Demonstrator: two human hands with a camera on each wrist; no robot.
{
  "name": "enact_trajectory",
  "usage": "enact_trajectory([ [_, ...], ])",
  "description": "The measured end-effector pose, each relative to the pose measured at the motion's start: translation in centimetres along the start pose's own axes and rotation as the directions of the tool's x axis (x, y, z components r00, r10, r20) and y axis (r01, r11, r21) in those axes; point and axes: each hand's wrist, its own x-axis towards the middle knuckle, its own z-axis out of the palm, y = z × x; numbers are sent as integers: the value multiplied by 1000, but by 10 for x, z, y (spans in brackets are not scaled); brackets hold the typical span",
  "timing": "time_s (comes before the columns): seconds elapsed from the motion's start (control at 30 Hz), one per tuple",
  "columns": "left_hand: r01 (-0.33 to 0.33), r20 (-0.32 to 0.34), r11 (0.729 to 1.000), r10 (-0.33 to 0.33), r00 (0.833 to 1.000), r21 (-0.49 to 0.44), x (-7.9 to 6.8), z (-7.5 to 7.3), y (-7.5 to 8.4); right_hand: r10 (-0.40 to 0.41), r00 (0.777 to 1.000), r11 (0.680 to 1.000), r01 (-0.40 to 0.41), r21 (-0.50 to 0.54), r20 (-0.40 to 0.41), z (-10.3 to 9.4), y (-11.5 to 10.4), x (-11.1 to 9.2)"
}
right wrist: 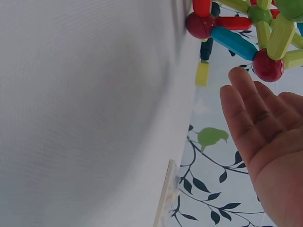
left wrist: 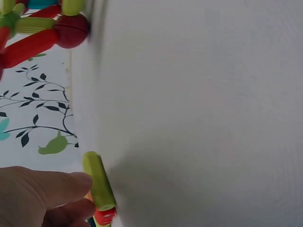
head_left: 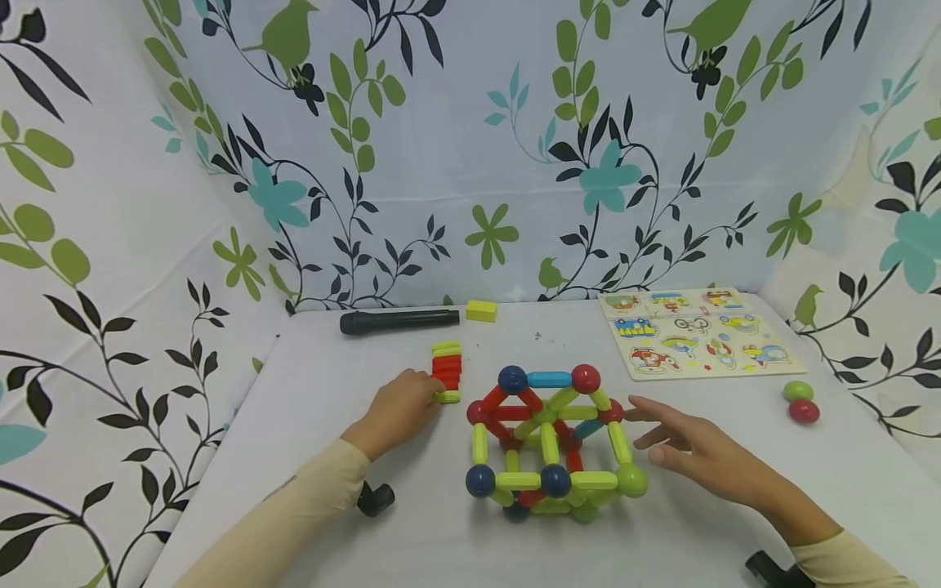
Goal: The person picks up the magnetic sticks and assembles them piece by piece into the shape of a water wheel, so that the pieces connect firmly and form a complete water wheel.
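Observation:
My left hand [head_left: 400, 412] is at the near end of a row of short plastic rods, pinching the nearest yellow-green rod [left wrist: 99, 182] with thumb and fingertips. Red rods [head_left: 446, 369] and another yellow-green rod [head_left: 445, 349] lie behind it. In the middle stands a ball-and-rod structure [head_left: 550, 433] of green, red and blue rods joined by coloured balls. Beside its right side my right hand [head_left: 706, 453] is held with fingers extended and nothing in it. In the right wrist view, its fingertips are close to a red ball [right wrist: 268, 65]; contact cannot be told.
A black microphone-like stick [head_left: 399, 321] and a yellow block [head_left: 481, 310] lie at the back edge. A picture puzzle board [head_left: 694, 335] lies at the back right. Nearer are a loose green ball [head_left: 797, 390] and a red ball [head_left: 804, 411]. Patterned cloth surrounds the white table.

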Motion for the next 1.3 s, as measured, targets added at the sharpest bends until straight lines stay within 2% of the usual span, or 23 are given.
enact_trajectory([
  [0.17, 29, 11, 998, -30, 999, 55, 5, 6, -1, -17, 999, 1000, 17, 9, -37, -1, -1, 1],
  [0.43, 71, 15, 997, -72, 997, 37, 5, 6, 5, 9, 998, 999, -6, 38, -56, 2, 1, 2],
  [0.63, 84, 17, 996, -85, 996, 36, 6, 10, 6, -2, 999, 998, 5, 58, -48, 2, 1, 1],
  [0.8, 129, 53, 990, -126, 991, -62, -1, 5, 8, -24, 999, 998, 26, 50, -34, 1, 0, 1],
  [0.9, 181, 55, 969, -174, 983, -168, -12, -5, 10, -31, 999, 998, 32, 44, -28, 1, -1, 2],
  [1.0, 219, 28, 929, -221, 975, -299, -24, -22, 15, -34, 999, 999, 35, 41, -30, 1, -1, 2],
  [1.1, 222, 11, 864, -244, 970, -452, -32, -41, 24, -29, 999, 999, 30, 41, -44, 1, 0, 3],
  [1.17, 229, 38, 793, -252, 967, -565, -36, -52, 33, -14, 998, 999, 17, 51, -59, 2, -1, 3],
  [1.3, 264, 154, 598, -229, 961, -757, -42, -68, 52, -9, 996, 999, 13, 40, -87, 5, -2, 4],
])
